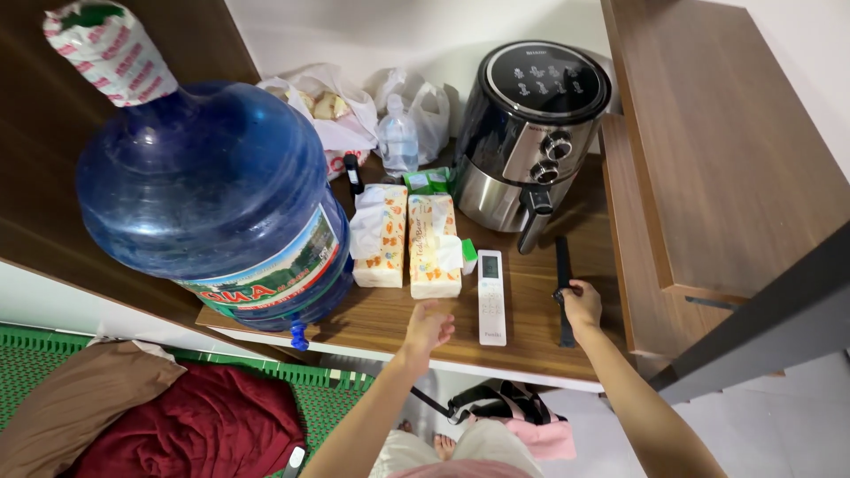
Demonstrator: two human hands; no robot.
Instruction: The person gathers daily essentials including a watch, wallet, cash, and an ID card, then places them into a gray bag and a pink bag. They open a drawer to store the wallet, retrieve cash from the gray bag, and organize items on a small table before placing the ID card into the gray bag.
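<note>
Right hand point(582, 304) grip pinches a black strap point(563, 288) right of the remote point(491, 297); left hand point(429, 325) hovers spread left of it. A yank could knock the remote off the bench point(531, 350).

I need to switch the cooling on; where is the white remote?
In the head view, the white remote lies on the wooden shelf, between the left hand and right hand, beside a tissue pack.

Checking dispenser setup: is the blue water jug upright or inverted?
Inverted. The water jug sits neck down at the table edge, wide base toward the camera, blue tap at the bottom.
</note>
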